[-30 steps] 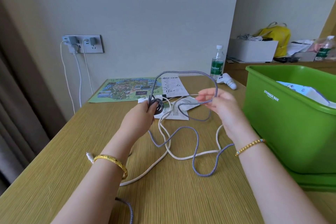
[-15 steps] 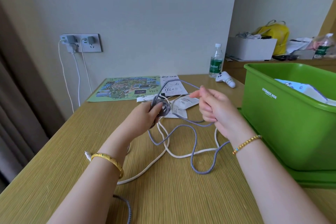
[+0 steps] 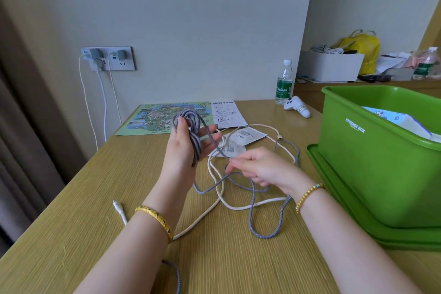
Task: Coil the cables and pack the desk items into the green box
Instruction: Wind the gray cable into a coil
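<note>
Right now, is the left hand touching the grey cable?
Touching. The head view shows the left hand gripping coiled loops of the grey cable.

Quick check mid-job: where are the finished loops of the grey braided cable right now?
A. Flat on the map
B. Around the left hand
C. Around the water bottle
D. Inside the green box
B: the loops of the grey braided cable are wound around the raised left hand, while the right hand pinches the slack strand leading to them.
</note>
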The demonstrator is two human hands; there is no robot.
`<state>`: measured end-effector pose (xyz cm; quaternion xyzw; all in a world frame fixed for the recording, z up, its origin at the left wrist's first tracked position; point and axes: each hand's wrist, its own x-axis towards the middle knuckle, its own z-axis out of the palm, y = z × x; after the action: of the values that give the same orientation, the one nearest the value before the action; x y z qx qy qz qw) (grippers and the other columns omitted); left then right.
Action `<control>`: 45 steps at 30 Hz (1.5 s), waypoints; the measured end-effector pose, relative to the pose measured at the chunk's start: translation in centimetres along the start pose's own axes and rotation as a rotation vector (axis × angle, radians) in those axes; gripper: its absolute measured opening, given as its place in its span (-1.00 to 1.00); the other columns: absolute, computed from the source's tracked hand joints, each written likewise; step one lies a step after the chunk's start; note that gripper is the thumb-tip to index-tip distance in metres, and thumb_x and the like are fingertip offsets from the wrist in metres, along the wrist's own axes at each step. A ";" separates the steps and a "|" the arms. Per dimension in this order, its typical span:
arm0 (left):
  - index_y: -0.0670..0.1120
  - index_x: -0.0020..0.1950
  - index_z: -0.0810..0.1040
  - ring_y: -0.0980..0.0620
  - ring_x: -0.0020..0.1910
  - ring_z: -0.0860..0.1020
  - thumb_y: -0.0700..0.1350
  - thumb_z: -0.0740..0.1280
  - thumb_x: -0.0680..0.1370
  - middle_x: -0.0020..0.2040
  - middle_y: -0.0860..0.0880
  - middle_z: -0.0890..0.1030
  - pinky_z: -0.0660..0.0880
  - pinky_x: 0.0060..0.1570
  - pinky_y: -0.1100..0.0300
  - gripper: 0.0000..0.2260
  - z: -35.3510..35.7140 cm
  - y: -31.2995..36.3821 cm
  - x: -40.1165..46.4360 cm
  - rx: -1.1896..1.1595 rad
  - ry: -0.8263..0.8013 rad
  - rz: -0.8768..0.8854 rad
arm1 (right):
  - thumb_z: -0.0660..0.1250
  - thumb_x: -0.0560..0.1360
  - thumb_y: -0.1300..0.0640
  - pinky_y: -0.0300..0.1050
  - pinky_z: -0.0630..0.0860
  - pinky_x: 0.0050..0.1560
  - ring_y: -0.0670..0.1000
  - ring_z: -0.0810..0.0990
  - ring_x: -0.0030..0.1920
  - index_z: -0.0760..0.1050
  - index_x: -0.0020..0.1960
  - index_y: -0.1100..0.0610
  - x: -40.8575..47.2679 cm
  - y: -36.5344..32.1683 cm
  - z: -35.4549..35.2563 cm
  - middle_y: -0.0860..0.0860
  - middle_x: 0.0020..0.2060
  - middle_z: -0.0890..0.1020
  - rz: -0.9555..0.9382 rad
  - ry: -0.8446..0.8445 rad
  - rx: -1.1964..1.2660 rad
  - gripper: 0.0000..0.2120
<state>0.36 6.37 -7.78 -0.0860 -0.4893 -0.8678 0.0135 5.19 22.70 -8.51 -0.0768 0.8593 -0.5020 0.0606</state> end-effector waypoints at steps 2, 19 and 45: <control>-0.11 0.11 0.37 0.04 -0.49 0.57 0.09 -0.01 0.64 -0.43 0.00 0.60 0.56 -0.41 0.20 -0.68 0.2 -0.1 0.0 0.015 0.010 -0.002 | 0.21 0.56 -0.01 -0.30 0.07 -0.57 -0.15 0.14 -0.59 0.63 -0.08 0.04 0.0 -0.1 0.2 -0.16 -0.62 0.25 0.007 -0.031 -0.045 -0.75; 0.04 0.21 0.38 0.07 0.01 0.49 0.08 0.10 0.61 0.01 0.04 0.51 0.48 -0.01 0.14 -0.77 -2.2 2.5 1.3 0.151 0.298 0.109 | 0.31 0.51 0.06 -0.22 0.42 0.05 -0.07 0.63 -0.17 0.45 -0.38 0.08 0.3 0.1 -1.1 -0.12 -0.46 0.56 -0.178 0.363 0.252 -0.71; -0.21 -0.10 0.40 0.08 -0.36 0.38 -0.25 0.20 0.56 -0.31 -0.06 0.38 0.32 -0.42 0.38 -0.94 0.7 0.1 -2.5 0.921 -0.667 -0.053 | 0.28 0.45 0.15 -0.37 0.17 -0.55 -0.18 0.25 -0.52 0.55 0.20 0.12 0.0 0.6 -2.3 -0.10 -0.48 0.34 -0.366 -0.094 0.881 -0.67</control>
<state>2.93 6.73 -7.75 -0.3285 -0.7970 -0.4906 -0.1274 4.74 24.94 -7.97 -0.2164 0.5334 -0.8169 0.0368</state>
